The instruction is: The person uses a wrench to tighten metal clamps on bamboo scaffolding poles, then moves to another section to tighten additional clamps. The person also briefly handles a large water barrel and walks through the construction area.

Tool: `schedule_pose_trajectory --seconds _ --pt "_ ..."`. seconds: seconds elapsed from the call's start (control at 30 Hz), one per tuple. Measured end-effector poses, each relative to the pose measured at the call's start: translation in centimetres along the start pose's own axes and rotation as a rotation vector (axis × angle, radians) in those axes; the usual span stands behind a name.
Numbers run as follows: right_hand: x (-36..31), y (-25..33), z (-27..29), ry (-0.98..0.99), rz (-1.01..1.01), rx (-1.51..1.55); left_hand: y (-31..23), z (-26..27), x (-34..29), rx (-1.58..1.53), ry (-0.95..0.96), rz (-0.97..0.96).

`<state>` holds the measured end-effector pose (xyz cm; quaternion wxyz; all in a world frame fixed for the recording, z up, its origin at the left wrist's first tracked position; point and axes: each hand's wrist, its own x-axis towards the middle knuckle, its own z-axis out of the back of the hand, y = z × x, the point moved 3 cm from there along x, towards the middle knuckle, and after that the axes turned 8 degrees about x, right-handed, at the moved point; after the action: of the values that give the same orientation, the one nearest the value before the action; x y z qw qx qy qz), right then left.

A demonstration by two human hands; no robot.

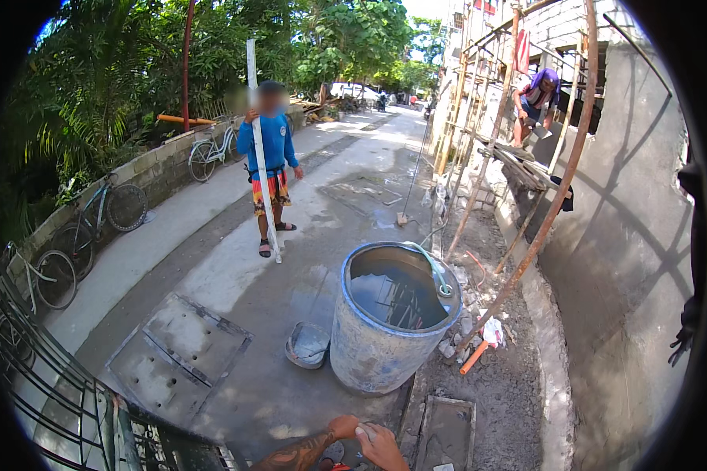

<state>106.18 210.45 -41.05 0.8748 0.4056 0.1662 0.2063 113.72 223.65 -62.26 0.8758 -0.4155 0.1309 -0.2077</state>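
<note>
Close together at the lower edge are my two hands, nearly touching. My left hand (343,426), at the end of a tattooed forearm, is closed, with its fingers curled. My right hand (382,449) is bent beside it, fingers pressed together near a small greyish patch. What either hand holds, if anything, is too small to make out. Just ahead stands a big blue-rimmed drum (381,357) of murky water, with a pale hose (434,269) over its rim. A grey bucket (307,345) sits left of the drum.
A person in a blue shirt (271,145) holds a long pale straightedge (262,157) upright. Another person (536,100) crouches on scaffolding (518,161) at right. A metal gate (63,392), bicycles (106,208), a shallow tray (446,432), rubble and an orange pipe (474,358) are around.
</note>
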Motion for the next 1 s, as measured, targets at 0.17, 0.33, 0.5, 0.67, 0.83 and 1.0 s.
schedule_pose_trajectory --seconds 0.17,0.33,0.5,0.67,0.83,1.0 --pt "5.1 2.9 0.7 -0.02 0.382 0.246 2.9 -0.7 1.8 0.131 0.148 0.082" --pt "9.5 -3.5 -1.1 0.103 0.039 0.157 2.5 -0.3 4.6 0.404 0.359 0.189" --pt "8.1 -20.6 2.8 -0.193 -0.478 0.114 5.0 1.1 6.3 0.465 0.509 0.044" --pt "-5.1 -31.9 -1.1 -1.042 -1.025 0.415 10.5 5.9 5.9 0.366 0.476 0.132" --pt "-7.3 -30.7 -7.4 -1.135 -1.473 0.715 8.3 15.7 10.5 0.436 0.128 0.016" --pt "7.2 -24.6 11.7 -1.336 -0.813 0.682 1.1 24.1 18.1 0.121 -0.352 -0.177"
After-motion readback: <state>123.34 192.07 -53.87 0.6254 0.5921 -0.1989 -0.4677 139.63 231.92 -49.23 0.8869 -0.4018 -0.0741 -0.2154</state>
